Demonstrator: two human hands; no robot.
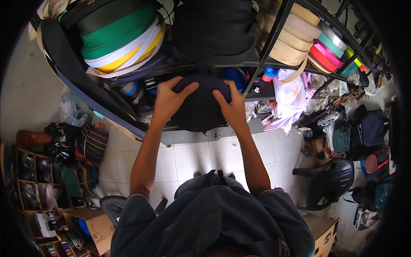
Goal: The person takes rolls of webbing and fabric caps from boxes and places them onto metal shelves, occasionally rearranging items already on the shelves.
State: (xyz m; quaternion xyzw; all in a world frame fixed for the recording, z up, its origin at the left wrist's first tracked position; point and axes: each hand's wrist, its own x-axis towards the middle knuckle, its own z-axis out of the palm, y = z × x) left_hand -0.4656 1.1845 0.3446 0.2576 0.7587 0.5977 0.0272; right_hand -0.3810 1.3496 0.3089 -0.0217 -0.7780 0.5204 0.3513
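I see the black metal shelf rack stacked with webbing rolls; at its lower shelf edge sits the dark navy webbing roll. My left hand and right hand clamp its sides. I'd keep both palms level, supporting underneath.

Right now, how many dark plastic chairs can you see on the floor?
2. One chair stands on the tiled floor at the right; the other chair is at the lower left, partly hidden behind the person's shoulder. More may be hidden.
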